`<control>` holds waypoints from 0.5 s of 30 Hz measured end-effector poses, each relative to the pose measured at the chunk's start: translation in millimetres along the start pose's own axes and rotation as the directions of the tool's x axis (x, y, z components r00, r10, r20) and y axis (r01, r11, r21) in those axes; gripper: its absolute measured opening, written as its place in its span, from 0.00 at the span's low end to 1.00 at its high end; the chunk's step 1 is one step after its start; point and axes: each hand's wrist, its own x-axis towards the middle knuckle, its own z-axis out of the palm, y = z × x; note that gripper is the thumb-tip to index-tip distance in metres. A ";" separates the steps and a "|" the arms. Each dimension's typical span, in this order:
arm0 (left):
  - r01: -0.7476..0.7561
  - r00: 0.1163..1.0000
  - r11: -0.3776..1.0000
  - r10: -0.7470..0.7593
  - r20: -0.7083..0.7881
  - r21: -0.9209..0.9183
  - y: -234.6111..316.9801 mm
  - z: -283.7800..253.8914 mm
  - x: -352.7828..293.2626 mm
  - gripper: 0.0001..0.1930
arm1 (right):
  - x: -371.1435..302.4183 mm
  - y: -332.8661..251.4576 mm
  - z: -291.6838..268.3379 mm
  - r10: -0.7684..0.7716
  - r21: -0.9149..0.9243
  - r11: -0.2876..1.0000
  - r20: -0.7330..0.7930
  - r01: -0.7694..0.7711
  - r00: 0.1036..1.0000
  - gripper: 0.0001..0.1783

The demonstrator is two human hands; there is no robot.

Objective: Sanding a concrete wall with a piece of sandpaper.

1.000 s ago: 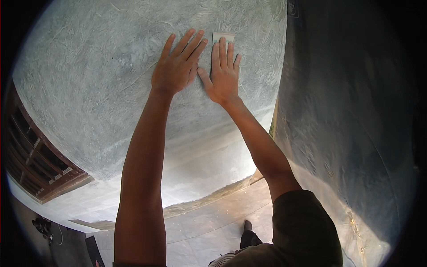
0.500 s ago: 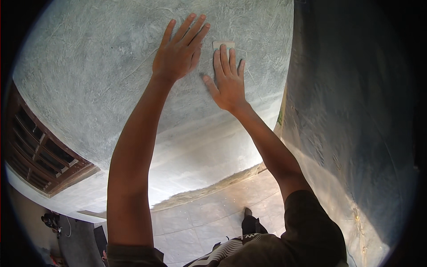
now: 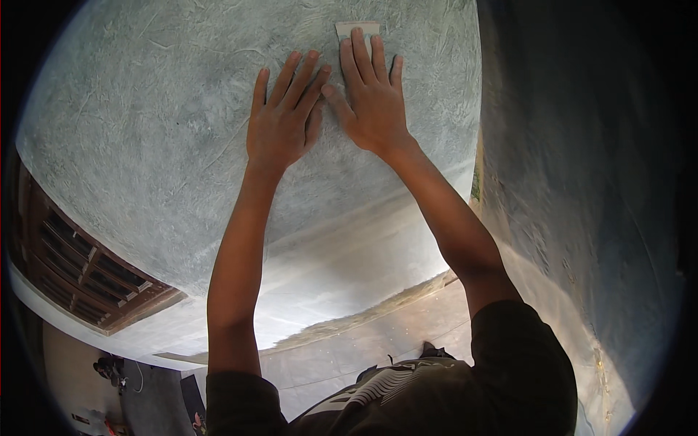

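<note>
My right hand (image 3: pixel 374 105) lies flat on the grey wall (image 3: pixel 182 138), fingers stretched upward. Under its fingertips it presses a small pale piece of sandpaper (image 3: pixel 357 29) against the surface; the top edge shows beyond the fingers and the rest is covered. Just to the left, my left hand (image 3: pixel 283 120) rests with spread fingers on the same wall and holds nothing. The two thumbs are close to each other. Both arms reach up from the lower edge.
A brown wooden window with bars (image 3: pixel 87 261) is set in the wall at the left. Grey sheeting (image 3: pixel 574 145) hangs along the right side. Below are a paler wall band, a tiled floor (image 3: pixel 313 378) and dark objects (image 3: pixel 109 369) at lower left.
My right hand has slid up the wall with the sandpaper under its fingers. My left hand sits lower in view, and the window has shifted right and down.
</note>
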 end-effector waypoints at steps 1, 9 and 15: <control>-0.007 1.000 1.000 0.007 0.003 0.000 -0.1 -1.3 -1.9 0.25 | 1.6 -2.6 0.5 -0.013 -0.010 1.000 0.009 0.013 1.000 0.42; 0.012 0.999 1.000 -0.012 -0.033 0.004 3.1 4.4 -3.2 0.27 | -27.7 -3.6 1.8 0.096 -0.034 0.995 0.084 -0.093 0.992 0.41; 0.031 0.997 0.999 -0.030 -0.068 0.012 3.3 7.7 -7.8 0.27 | -77.1 -27.8 6.0 0.170 0.044 0.983 0.185 -0.181 0.968 0.41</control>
